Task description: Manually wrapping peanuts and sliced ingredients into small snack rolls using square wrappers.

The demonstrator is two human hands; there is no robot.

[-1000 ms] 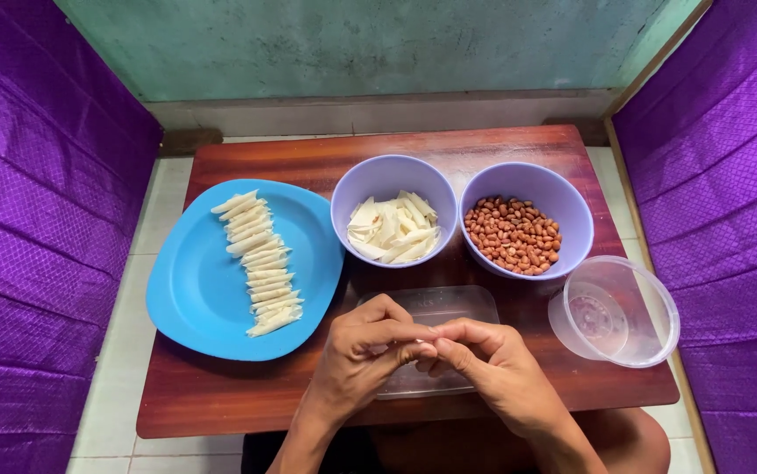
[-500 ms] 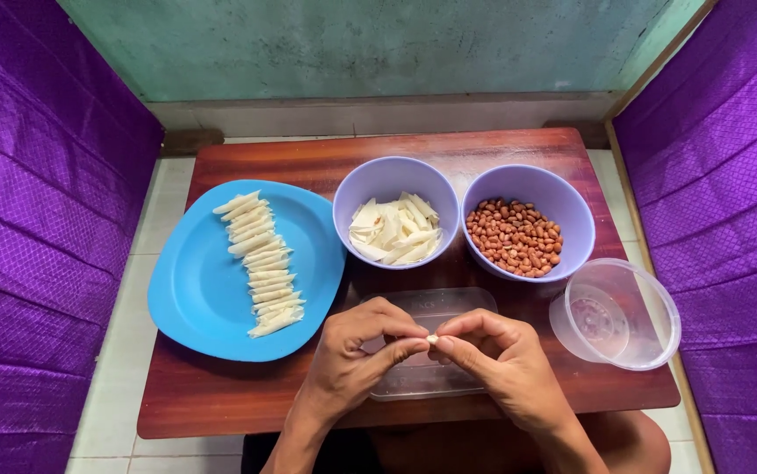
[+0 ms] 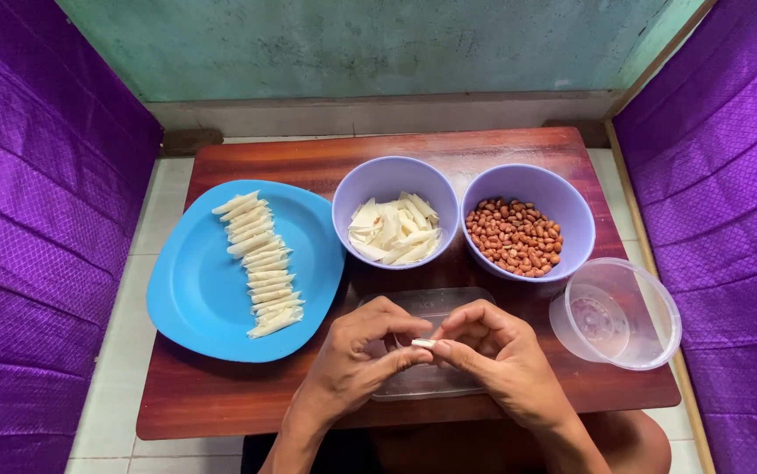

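My left hand [image 3: 363,353] and my right hand [image 3: 494,353] meet over a clear flat lid [image 3: 427,303] at the front of the small wooden table [image 3: 308,162]. Between their fingertips they pinch one small white rolled wrapper [image 3: 423,343]. Behind the hands stands a lilac bowl [image 3: 394,186] of white wrapper strips, and to its right a lilac bowl [image 3: 572,211] of brown peanuts. A blue plate [image 3: 194,298] on the left carries a column of several finished white rolls [image 3: 260,263].
A clear plastic tub [image 3: 616,312] holding a little water sits at the table's right front corner. Purple quilted fabric [image 3: 36,219] closes in both sides, and a green wall [image 3: 378,44] stands behind. White floor tiles show around the table.
Both hands have stayed over the lid, with the fingers shifting slightly around the small white roll. Nothing else has moved.
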